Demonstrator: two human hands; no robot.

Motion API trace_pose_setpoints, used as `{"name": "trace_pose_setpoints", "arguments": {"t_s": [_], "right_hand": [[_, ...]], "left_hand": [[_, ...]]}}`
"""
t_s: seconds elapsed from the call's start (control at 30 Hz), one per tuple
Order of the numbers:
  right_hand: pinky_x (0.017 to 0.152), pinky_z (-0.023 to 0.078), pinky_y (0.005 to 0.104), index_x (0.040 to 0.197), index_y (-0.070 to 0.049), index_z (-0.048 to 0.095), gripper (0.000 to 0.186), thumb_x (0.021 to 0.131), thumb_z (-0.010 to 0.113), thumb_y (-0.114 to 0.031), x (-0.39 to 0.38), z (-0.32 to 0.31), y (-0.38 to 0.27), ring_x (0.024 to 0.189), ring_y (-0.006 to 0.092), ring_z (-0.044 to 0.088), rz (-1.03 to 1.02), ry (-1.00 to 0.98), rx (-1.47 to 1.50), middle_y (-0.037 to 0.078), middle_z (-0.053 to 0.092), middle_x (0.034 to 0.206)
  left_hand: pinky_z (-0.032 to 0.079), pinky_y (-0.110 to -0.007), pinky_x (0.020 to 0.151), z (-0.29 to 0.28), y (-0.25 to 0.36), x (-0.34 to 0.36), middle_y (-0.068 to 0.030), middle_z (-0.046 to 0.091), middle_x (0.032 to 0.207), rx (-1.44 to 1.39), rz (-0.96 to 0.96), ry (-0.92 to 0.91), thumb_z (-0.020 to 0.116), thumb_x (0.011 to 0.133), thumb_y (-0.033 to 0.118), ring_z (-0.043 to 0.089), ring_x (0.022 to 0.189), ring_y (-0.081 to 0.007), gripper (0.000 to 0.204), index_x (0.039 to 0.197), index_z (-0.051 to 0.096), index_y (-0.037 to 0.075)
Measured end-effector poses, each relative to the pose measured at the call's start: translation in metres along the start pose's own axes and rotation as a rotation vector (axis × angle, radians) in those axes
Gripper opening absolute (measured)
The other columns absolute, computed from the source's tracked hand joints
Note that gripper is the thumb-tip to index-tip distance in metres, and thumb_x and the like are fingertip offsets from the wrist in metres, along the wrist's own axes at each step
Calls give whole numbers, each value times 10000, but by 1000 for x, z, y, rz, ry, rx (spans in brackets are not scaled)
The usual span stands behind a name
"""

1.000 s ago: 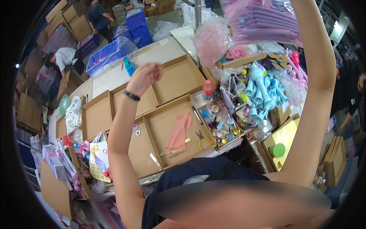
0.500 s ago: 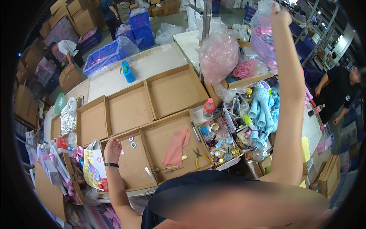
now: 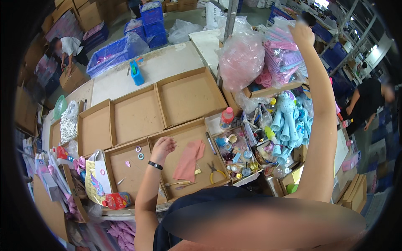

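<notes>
My right hand [image 3: 302, 34], arm stretched far out, grips the top of a clear plastic bag [image 3: 282, 56] filled with pink and purple plastic parts. The bag sits upright at a cardboard box, beside a larger bag of pink pieces [image 3: 241, 62]. My left hand [image 3: 164, 146] hovers above the cardboard trays, its fingers loosely bent and nothing visible in them. Close to it lies a salmon-pink cloth [image 3: 189, 161]. Yellow-handled pliers [image 3: 214, 172] and a wooden-handled tool [image 3: 181, 183] rest in the same compartment. Small rings [image 3: 140, 156] lie in the compartment to the left.
A box of small jars and bottles [image 3: 238, 154] stands right of the trays, beside pale blue cone-shaped parts [image 3: 288, 117]. A pink-capped bottle [image 3: 226, 118] stands between. A red bottle [image 3: 119, 201] lies at the left front. Co-workers [image 3: 69, 48] are at left and right.
My left hand has moved right, from the left compartment toward the cloth. My right hand has come slightly lower and left, and the bag of parts has shifted left and down.
</notes>
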State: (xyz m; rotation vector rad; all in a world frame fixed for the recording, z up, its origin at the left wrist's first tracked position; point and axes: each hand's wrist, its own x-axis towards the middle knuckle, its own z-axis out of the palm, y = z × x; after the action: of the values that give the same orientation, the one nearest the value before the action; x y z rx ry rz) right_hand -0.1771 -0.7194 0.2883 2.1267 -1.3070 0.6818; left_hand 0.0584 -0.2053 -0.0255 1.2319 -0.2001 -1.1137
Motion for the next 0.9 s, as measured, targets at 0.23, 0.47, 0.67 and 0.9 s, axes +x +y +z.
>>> {"name": "trace_pose_setpoints", "arguments": {"t_s": [0.23,0.47,0.67,0.9], "right_hand": [[793,478,431,921,-71,665,409,827,519,-440,36,12,19,921,317,613,158,-159,224,159,639,984],[790,480,420,902,-75,675,282,788,518,-280,24,21,18,930,326,610,-26,-276,-69,164,635,990],[765,465,413,818,2,646,301,741,467,-228,20,46,49,830,365,605,117,-100,418,229,623,827],[687,435,450,716,29,569,314,766,443,-254,11,49,52,711,406,572,249,269,743,238,585,730]], "left_hand": [[473,-277,703,37,-17,11,-71,605,880,56,-46,-52,471,908,161,579,800,-156,134,961,532,55],[401,-351,918,133,19,106,-195,457,1200,665,306,-269,694,756,325,464,1118,-264,771,1298,260,-10],[268,-399,1041,263,41,193,-258,277,1322,593,988,-165,840,523,354,299,1247,-343,1161,1342,121,-49],[328,-406,982,318,77,194,-270,335,1275,578,976,135,818,547,306,367,1174,-374,1030,1306,222,-55]]}}
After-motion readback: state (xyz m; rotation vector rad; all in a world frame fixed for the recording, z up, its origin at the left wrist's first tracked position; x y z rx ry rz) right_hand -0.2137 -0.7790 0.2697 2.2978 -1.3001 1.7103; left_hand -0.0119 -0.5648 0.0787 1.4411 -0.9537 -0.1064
